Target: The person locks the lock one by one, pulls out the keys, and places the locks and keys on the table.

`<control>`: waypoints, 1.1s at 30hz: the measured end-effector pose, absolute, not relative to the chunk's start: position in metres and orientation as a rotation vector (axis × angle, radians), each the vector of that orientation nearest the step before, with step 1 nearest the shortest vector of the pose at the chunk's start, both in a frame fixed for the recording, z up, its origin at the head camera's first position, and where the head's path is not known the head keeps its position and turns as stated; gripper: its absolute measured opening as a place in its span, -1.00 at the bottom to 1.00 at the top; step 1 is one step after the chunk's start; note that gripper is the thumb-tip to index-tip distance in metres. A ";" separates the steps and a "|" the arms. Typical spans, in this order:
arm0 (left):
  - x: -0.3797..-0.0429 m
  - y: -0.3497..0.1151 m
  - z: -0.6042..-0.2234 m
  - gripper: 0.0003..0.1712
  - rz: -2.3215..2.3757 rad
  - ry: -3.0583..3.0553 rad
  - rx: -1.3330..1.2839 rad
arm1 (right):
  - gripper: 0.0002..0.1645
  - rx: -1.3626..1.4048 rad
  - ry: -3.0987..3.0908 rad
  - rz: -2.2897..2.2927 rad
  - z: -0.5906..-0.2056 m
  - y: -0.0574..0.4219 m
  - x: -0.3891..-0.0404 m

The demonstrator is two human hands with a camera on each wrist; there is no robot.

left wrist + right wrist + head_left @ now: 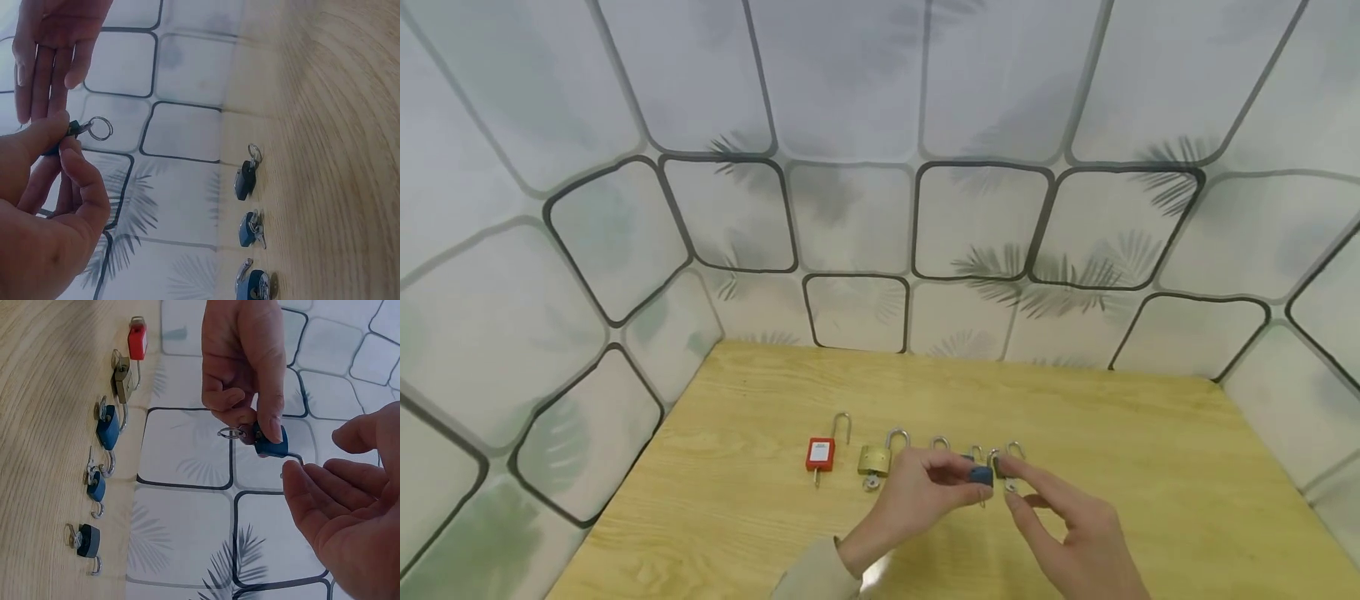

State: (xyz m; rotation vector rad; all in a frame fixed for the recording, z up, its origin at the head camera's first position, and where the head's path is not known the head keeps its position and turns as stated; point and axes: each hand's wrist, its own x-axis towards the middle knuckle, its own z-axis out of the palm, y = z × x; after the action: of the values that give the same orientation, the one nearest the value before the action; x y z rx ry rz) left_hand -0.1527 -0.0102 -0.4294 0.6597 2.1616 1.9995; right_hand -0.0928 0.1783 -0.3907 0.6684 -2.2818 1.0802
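Observation:
My left hand [913, 493] pinches a small blue padlock [272, 440] between thumb and fingers, above the table. Its shackle stands open, and a key ring [100, 129] hangs from the key end. Close beside it is my right hand [350, 500], fingers extended, with a fingertip right at the shackle in the right wrist view. On the table behind the hands lies a row of unlocked padlocks. A red padlock [820, 454] and a brass padlock [874, 461] are at the left. Farther right come a larger blue padlock [107, 428], a small blue padlock [96, 486] and a dark padlock [89, 540].
The padlocks on the table have keys in them. They lie on a yellowish wood-grain table [715, 517]. Around its back and sides rises a pale wall covering [857, 217] with dark rounded outlines and leaf prints.

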 end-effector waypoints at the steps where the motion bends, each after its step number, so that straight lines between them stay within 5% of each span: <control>1: -0.153 -0.010 -0.429 -0.76 2.007 2.154 0.680 | -0.38 0.664 -2.280 1.089 -0.390 0.178 -0.094; 20: -0.138 -0.004 -0.396 -0.80 2.015 2.064 0.912 | -0.76 0.562 -2.227 1.641 -0.383 0.179 -0.109; 33: -0.144 -0.006 -0.399 -0.80 2.081 2.012 0.759 | -0.40 0.911 -2.152 1.031 -0.389 0.187 -0.122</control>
State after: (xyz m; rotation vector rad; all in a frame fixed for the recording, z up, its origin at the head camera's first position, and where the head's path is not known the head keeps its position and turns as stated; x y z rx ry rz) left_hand -0.1441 -0.0062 -0.3992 0.7587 2.0116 2.0811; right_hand -0.1221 0.1872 -0.3889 0.9115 -2.1522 1.0305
